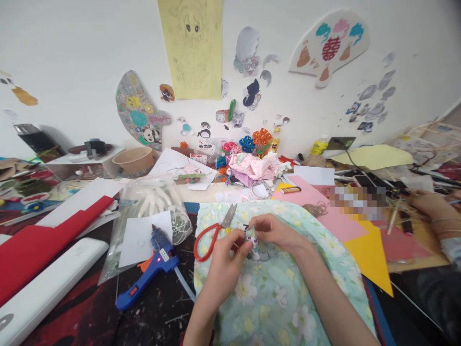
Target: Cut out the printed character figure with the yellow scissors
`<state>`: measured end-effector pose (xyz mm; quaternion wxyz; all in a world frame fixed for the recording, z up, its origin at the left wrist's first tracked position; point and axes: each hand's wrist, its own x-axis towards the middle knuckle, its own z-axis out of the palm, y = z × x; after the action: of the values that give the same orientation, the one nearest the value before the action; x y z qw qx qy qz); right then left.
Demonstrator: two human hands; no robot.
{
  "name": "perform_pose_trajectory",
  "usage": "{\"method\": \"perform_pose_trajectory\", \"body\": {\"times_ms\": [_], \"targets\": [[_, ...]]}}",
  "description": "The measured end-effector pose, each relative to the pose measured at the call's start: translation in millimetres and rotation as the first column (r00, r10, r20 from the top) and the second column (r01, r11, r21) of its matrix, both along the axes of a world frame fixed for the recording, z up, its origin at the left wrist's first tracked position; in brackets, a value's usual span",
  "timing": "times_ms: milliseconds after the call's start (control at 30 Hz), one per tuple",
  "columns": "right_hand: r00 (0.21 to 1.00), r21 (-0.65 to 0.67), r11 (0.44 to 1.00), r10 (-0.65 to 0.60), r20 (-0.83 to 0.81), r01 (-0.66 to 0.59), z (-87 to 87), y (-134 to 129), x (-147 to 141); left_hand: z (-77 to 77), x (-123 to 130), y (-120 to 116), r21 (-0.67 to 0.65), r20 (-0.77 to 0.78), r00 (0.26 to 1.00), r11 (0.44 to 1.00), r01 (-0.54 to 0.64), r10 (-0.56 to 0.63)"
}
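Observation:
Both hands meet above a green floral cloth (266, 307). My left hand (230, 250) pinches the lower left side of a small paper cartoon figure (252, 239). At its upper right edge, the fingers of my right hand (275, 230) are closed on the same figure. Below the figure, a grey-and-white cutout piece (263, 256) shows against the cloth; whether it is joined to the figure I cannot tell. Red-handled scissors (207, 242) lie just left of my left hand, blades pointing up and away.
A blue glue gun (153, 276) rests at the left, near white paper (133, 240) and a plastic bag (126, 202). Pink fabric (254, 166) and craft flowers (262, 139) stand behind. Another person's hand (428, 206) is at the right edge.

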<state>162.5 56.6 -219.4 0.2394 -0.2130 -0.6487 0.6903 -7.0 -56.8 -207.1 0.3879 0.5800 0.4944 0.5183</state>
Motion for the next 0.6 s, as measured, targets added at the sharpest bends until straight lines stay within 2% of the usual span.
{"method": "perform_pose_trajectory", "body": {"times_ms": [333,600], "targets": [[1.0,0.007,1.0,-0.016,0.018,0.015,2.9,-0.9,1.0,0.0,0.4,0.9,-0.009,-0.003,1.0,1.0,0.003,-0.003],[0.999,0.003,0.999,-0.032,0.015,0.032,-1.0,1.4,2.4,-2.8,-0.1,1.1,-0.01,-0.019,1.0,1.0,-0.015,0.015]]}}
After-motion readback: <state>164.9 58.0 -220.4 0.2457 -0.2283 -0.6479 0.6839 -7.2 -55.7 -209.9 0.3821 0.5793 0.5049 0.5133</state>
